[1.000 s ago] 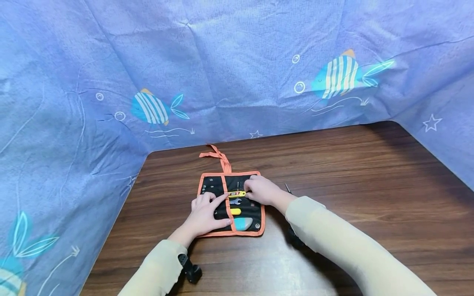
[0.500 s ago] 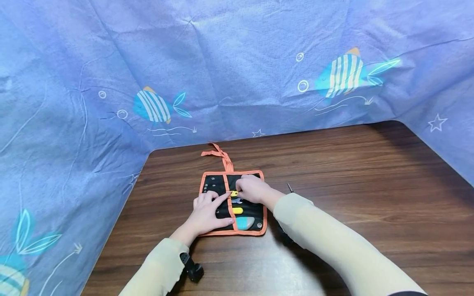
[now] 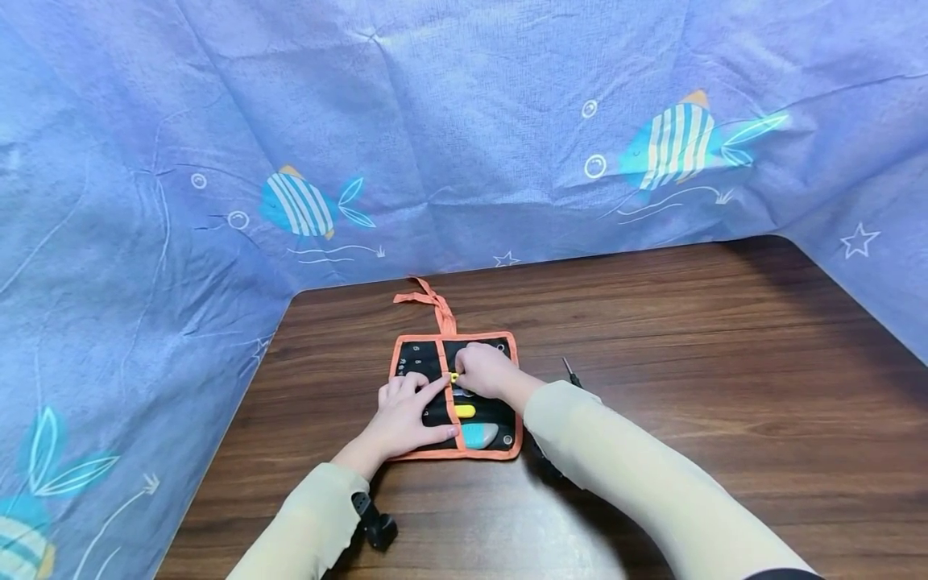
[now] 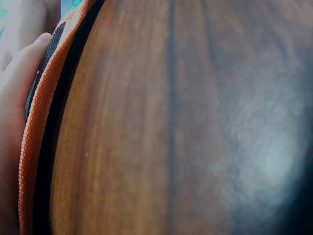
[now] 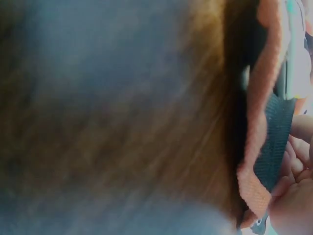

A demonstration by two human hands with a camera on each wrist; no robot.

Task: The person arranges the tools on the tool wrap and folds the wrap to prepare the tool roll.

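Observation:
A black tool pouch [image 3: 511, 395] with orange edging lies unrolled on the wooden table. My left hand [image 3: 406, 423] rests on its left half, index finger and thumb spread along the orange strip that crosses the pouch. With curled fingers, my right hand [image 3: 489, 372] grips the end of a yellow tester pen [image 3: 454, 378] at a slot of that strip; most of the pen is hidden. Below it, a wrench [image 3: 462, 393] is partly covered by the right hand. A yellow handle [image 3: 465, 411] and a teal-and-grey handle [image 3: 478, 436] stick out of lower slots.
Orange ties [image 3: 435, 306] trail from the pouch's far edge. Right of the pouch, a thin dark tool with a metal shaft [image 3: 568, 366] lies partly behind the right forearm. A blue fish-print cloth [image 3: 464, 145] hangs behind the table [image 3: 689, 322].
The right hand has moved left toward the orange strip, and the tester pen has slid into its slot, with only its end showing now. The left hand keeps its place on the pouch.

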